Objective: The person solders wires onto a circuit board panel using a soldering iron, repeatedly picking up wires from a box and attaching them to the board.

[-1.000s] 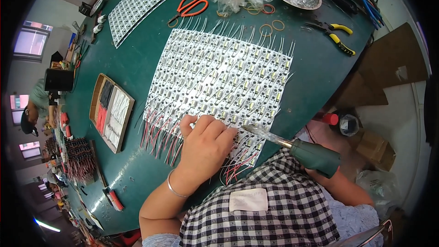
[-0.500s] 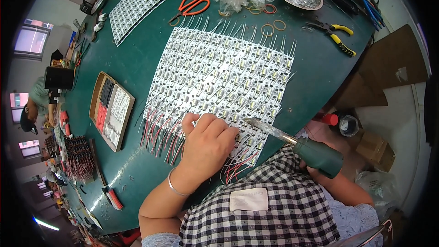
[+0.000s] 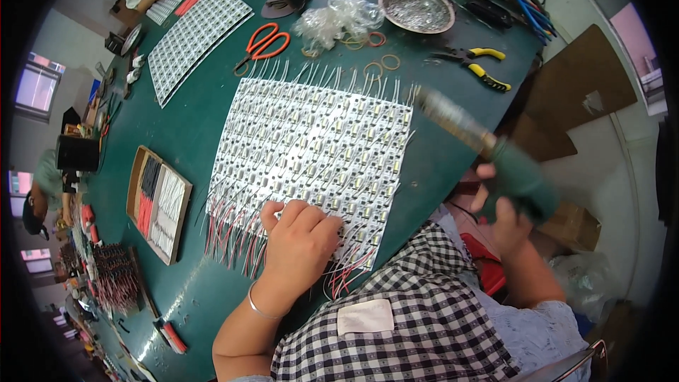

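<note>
Head: soldering iron (image 3: 522,178) in right grip (image 3: 511,228)

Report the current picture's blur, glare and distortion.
Head view: motion blur smears the green-handled metal tool and the right hand gripping it; the left hand looks sharper; glare streaks the glossy green table at lower left; fisheye distortion grows toward the black rim.
</note>
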Demonstrator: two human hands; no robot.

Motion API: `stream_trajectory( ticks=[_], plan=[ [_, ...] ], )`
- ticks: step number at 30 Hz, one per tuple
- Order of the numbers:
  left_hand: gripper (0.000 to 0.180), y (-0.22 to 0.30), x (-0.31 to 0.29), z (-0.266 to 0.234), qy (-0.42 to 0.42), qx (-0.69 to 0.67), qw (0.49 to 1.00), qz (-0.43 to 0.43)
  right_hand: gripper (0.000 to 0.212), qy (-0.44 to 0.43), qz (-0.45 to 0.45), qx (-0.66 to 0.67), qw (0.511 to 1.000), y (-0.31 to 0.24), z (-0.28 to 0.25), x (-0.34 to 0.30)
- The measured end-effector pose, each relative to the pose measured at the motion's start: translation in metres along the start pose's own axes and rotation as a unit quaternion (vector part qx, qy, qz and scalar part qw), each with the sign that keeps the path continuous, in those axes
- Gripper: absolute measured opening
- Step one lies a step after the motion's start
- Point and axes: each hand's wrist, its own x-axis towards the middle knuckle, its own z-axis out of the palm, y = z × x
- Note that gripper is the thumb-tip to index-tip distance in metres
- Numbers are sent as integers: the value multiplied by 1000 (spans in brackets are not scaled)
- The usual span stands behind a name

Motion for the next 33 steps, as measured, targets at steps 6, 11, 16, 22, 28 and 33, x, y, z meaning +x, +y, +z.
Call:
stream_trajectory(
  ticks=[6, 11, 16, 22, 28, 33],
  plan=[
    [14, -1, -2, 3, 5, -1, 1000, 0, 43, 207, -201, -56, 956, -22, -5, 88],
    [14, 0, 0, 1, 7, 0, 1000, 4, 29, 145, 23, -226, 963, -8, -22, 137],
    [13, -2, -1, 3, 6, -7, 1000, -5, 31, 164, -83, -69, 980, -16, -3, 113],
    [20, -3, -4, 4, 18, -14, 1000, -4, 38, 131, -77, 41, 988, -9, 14, 76],
    [24, -6, -12, 5, 37, -47, 998, -14, 39, 81, -11, 105, 991, 7, 36, 49],
    [24, -9, -54, 3, 71, -88, 993, -45, 40, 35, 76, 255, 963, 7, 65, 49]
  ],
)
